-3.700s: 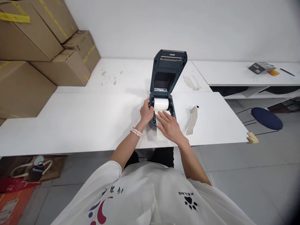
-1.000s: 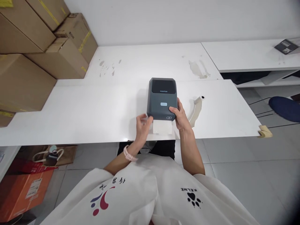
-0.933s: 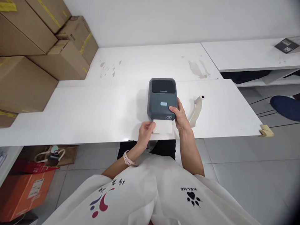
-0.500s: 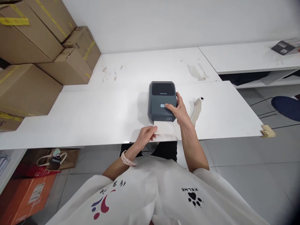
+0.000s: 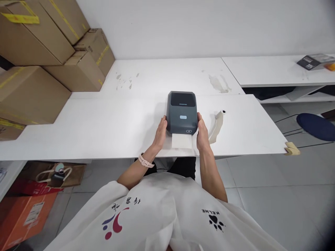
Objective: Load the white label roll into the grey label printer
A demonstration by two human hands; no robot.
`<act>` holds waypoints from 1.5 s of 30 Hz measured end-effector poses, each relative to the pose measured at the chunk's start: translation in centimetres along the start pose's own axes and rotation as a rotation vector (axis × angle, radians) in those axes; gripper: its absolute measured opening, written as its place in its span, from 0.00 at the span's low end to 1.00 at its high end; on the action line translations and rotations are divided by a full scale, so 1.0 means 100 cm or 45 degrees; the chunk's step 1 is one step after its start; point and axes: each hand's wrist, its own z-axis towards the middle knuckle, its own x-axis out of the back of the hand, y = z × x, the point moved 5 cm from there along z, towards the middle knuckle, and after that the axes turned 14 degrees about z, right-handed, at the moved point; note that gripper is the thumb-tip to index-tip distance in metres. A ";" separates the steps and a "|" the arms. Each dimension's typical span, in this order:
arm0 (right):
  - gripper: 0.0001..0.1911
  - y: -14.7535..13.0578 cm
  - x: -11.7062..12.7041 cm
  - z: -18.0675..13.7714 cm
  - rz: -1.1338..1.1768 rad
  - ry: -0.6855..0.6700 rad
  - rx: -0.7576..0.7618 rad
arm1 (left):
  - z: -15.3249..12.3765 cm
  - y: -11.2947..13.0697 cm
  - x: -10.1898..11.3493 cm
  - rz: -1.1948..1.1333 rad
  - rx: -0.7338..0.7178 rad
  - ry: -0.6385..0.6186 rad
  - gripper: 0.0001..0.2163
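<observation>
Through the head camera I look down on a white bench (image 5: 110, 129), and a dark blue-grey printer (image 5: 181, 113) sits on it near the middle of the near edge, its lid closed and its front facing me. My left hand (image 5: 160, 133) is against the printer's left side, its fingers straight and together, not curled round anything that I can see. My right hand (image 5: 202, 135) mirrors it on the right side, fingers also extended and pressed together; how hard either one pushes, I cannot tell. A white strip of paper (image 5: 181, 141) comes out from under the printer's front and lies between my two wrists, ending short of the near edge. To the right of my right hand I have a loose, curled piece of backing paper (image 5: 217, 128) with a small rolled end, lying nearer the bench's right end. A tan corner guard (image 5: 292, 149) wraps the near right corner. Cardboard boxes (image 5: 34, 94) are stacked along the left end, reaching back to the far edge by the wall. Beyond the far right, a dark box (image 5: 311, 62) rests on a white shelf unit (image 5: 267, 73), and a blue stool (image 5: 315, 126) stands past the right edge.
</observation>
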 end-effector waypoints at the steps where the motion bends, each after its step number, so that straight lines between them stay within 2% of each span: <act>1: 0.41 0.003 0.001 -0.002 -0.003 0.011 0.016 | 0.000 -0.001 -0.001 0.000 -0.004 0.012 0.31; 5: 0.38 0.003 0.001 -0.003 0.086 0.022 0.050 | -0.005 0.004 0.000 0.040 0.020 0.031 0.33; 9: 0.38 -0.022 -0.003 0.008 0.163 -0.004 0.140 | 0.001 0.032 0.009 0.054 -0.095 0.038 0.32; 12: 0.40 -0.054 -0.014 0.034 0.075 -0.076 0.314 | 0.030 0.057 0.017 0.076 -0.313 0.039 0.29; 14: 0.42 -0.074 -0.024 0.063 -0.006 -0.115 0.420 | 0.058 0.063 0.021 0.120 -0.396 0.087 0.27; 16: 0.43 -0.090 -0.035 0.098 -0.077 -0.112 0.483 | 0.086 0.053 0.023 0.175 -0.332 0.198 0.27; 18: 0.44 -0.101 -0.042 0.135 -0.159 -0.085 0.488 | 0.107 0.034 0.019 0.261 -0.179 0.227 0.31; 20: 0.44 -0.106 -0.046 0.166 -0.257 -0.061 0.460 | 0.115 0.017 0.011 0.316 -0.071 0.172 0.33; 23: 0.43 -0.114 -0.044 0.189 -0.427 -0.104 0.513 | 0.113 0.005 0.002 0.348 -0.072 0.112 0.33; 26: 0.40 -0.124 -0.039 0.173 -0.637 -0.150 0.723 | 0.105 0.007 0.000 0.390 -0.093 0.144 0.30; 28: 0.35 -0.124 -0.042 0.153 -0.800 -0.233 0.774 | 0.101 0.013 0.001 0.468 -0.092 0.162 0.29; 31: 0.29 -0.102 -0.063 0.129 -1.166 -0.589 0.564 | 0.100 0.023 0.000 0.667 -0.099 0.175 0.27; 33: 0.35 -0.076 -0.081 0.121 -1.445 -0.857 0.327 | 0.100 0.027 0.000 0.779 -0.082 0.181 0.27; 35: 0.42 -0.055 -0.094 0.121 -1.664 -0.986 0.157 | 0.100 0.028 -0.001 0.828 -0.059 0.188 0.26; 37: 0.46 -0.044 -0.102 0.125 -1.764 -1.008 0.100 | 0.100 0.027 -0.001 0.824 -0.049 0.195 0.27; 39: 0.46 -0.045 -0.103 0.127 -1.706 -1.036 0.104 | 0.099 0.026 -0.001 0.804 -0.051 0.202 0.27; 41: 0.46 -0.058 -0.095 0.124 -1.490 -1.113 0.115 | 0.098 0.026 -0.001 0.784 -0.052 0.206 0.27; 43: 0.45 -0.082 -0.078 0.118 -1.207 -1.163 0.126 | 0.097 0.026 0.000 0.759 -0.056 0.204 0.27; 45: 0.43 -0.109 -0.054 0.112 -0.961 -1.138 0.143 | 0.095 0.027 -0.001 0.731 -0.066 0.201 0.27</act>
